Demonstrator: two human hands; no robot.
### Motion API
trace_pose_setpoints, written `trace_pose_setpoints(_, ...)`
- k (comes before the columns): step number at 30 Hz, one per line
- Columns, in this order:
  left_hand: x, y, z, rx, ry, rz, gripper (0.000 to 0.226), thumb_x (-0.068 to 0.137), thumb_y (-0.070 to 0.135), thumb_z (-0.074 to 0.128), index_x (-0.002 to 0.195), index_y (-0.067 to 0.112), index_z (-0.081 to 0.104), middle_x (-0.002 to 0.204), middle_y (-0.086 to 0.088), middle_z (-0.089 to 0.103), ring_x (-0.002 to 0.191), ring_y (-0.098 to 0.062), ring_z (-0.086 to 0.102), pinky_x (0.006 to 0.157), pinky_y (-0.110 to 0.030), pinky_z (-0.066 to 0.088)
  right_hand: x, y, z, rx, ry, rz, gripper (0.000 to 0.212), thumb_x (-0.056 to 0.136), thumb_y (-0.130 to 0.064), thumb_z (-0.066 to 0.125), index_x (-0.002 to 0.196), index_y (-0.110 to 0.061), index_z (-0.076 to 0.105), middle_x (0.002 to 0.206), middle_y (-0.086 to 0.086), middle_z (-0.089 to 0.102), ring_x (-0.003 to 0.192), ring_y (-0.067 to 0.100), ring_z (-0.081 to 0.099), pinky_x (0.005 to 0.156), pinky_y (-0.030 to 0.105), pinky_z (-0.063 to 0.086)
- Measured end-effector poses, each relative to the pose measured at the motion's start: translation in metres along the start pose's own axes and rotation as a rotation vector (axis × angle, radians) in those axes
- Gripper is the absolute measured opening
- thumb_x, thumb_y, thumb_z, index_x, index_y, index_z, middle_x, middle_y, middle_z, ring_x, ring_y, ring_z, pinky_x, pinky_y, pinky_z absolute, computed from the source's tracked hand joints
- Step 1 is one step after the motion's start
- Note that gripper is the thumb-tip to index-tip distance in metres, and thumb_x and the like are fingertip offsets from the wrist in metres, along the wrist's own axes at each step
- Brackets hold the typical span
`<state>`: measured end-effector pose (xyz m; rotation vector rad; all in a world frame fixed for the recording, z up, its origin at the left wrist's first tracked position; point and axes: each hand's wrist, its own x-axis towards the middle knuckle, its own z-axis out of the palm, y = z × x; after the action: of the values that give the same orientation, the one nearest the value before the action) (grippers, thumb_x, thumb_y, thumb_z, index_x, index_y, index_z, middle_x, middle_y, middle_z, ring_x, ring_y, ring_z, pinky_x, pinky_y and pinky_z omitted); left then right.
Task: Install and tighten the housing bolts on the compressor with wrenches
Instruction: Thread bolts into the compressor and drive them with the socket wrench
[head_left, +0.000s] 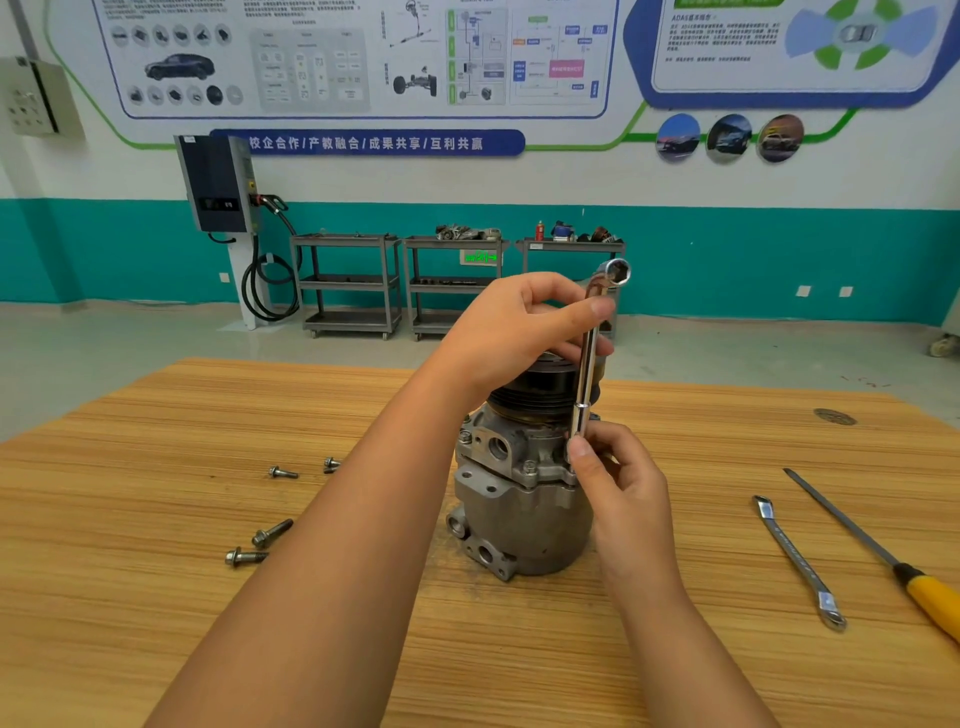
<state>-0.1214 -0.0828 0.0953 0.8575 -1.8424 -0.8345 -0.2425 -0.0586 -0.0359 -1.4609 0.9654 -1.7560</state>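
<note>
While the grey cast-metal compressor (519, 509) is standing upright mid-way along the wooden table (156, 467), a long chrome ring wrench (589, 364) is apparently being lowered onto a flange bolt. The left hand (514, 332) is gripping its upper shaft and the right hand (618, 478) is pinching its lower end. Next, the ring needs seating squarely; loose steel bolts (271, 533) are lying alongside.

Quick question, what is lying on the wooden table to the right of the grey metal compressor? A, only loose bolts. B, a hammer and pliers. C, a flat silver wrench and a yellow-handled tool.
C: a flat silver wrench and a yellow-handled tool lie on the wooden table right of the grey metal compressor, while the loose bolts lie to its left.
</note>
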Motion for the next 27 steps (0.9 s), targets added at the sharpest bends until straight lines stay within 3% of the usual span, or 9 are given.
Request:
trace_pose_setpoints(2, 0.0004, -0.0001, 0.0003, -0.021, -0.009, 0.003, 0.014, 0.092, 0.029, 0.061, 0.088, 0.015, 0.06, 0.084, -0.002, 0.076, 0.079, -0.014, 0.073, 0.092, -0.03, 0.05, -0.0003, -0.0007, 0.0003, -0.014, 0.006, -0.005, 0.01, 0.088, -0.022, 0.064, 0.085, -0.031, 0.065, 0.086, -0.006, 0.064, 0.084, 0.011, 0.058, 0.073, 0.02, 0.046)
trace_pose_setpoints(5, 0.0002, -0.0007, -0.0002, -0.047, -0.02, 0.005, 0.015, 0.093, 0.028, 0.06, 0.087, 0.015, 0.061, 0.085, -0.003, 0.076, 0.08, -0.017, 0.073, 0.096, -0.034, 0.049, -0.0003, -0.0004, 0.0005, -0.016, 0.015, -0.007, 0.011, 0.085, -0.022, 0.067, 0.083, -0.031, 0.063, 0.082, -0.005, 0.062, 0.081, 0.011, 0.057, 0.07, 0.02, 0.045)
trace_pose_setpoints(8, 0.0, -0.0012, -0.0014, -0.054, -0.029, 0.003, 0.017, 0.094, 0.029, 0.059, 0.089, 0.014, 0.066, 0.087, -0.002, 0.076, 0.084, -0.018, 0.073, 0.097, -0.036, 0.048, -0.0003, 0.0013, 0.0013, -0.006, 0.023, 0.009, 0.007, 0.087, -0.024, 0.064, 0.088, -0.031, 0.065, 0.091, -0.003, 0.064, 0.089, 0.013, 0.058, 0.077, 0.025, 0.045)
trace_pose_setpoints(13, -0.0002, -0.0013, -0.0017, -0.046, -0.038, 0.004, 0.019, 0.096, 0.029, 0.056, 0.093, 0.016, 0.069, 0.087, 0.002, 0.076, 0.083, -0.013, 0.072, 0.09, -0.026, 0.051, 0.0017, 0.0019, 0.0012, 0.031, 0.013, 0.003, 0.025, 0.098, -0.016, 0.048, 0.094, -0.026, 0.07, 0.099, -0.006, 0.066, 0.105, 0.014, 0.058, 0.089, 0.028, 0.043)
trace_pose_setpoints(16, -0.001, -0.0014, -0.0018, -0.042, -0.038, 0.01, 0.019, 0.097, 0.028, 0.053, 0.094, 0.02, 0.071, 0.088, 0.003, 0.076, 0.082, -0.011, 0.071, 0.081, -0.015, 0.052, 0.0023, 0.0031, 0.0006, 0.014, 0.009, -0.012, 0.021, 0.097, -0.017, 0.05, 0.093, -0.024, 0.069, 0.097, -0.004, 0.065, 0.102, 0.016, 0.058, 0.087, 0.029, 0.043)
trace_pose_setpoints(22, -0.0019, -0.0006, -0.0016, -0.01, -0.018, 0.019, 0.02, 0.098, 0.026, 0.053, 0.093, 0.02, 0.072, 0.086, 0.003, 0.076, 0.079, -0.005, 0.07, 0.076, -0.011, 0.049, 0.0016, 0.0028, 0.0013, -0.017, 0.022, -0.005, 0.013, 0.093, -0.023, 0.057, 0.087, -0.031, 0.065, 0.093, -0.003, 0.065, 0.091, 0.015, 0.058, 0.08, 0.027, 0.043)
trace_pose_setpoints(27, -0.0043, 0.0025, -0.0006, 0.017, -0.019, 0.05, 0.019, 0.097, 0.022, 0.054, 0.092, 0.02, 0.072, 0.08, 0.008, 0.074, 0.074, 0.003, 0.066, 0.07, -0.006, 0.046, 0.0005, 0.0017, 0.0009, 0.007, 0.012, 0.006, 0.006, 0.087, -0.027, 0.063, 0.084, -0.032, 0.063, 0.085, -0.012, 0.062, 0.083, 0.008, 0.056, 0.074, 0.021, 0.043)
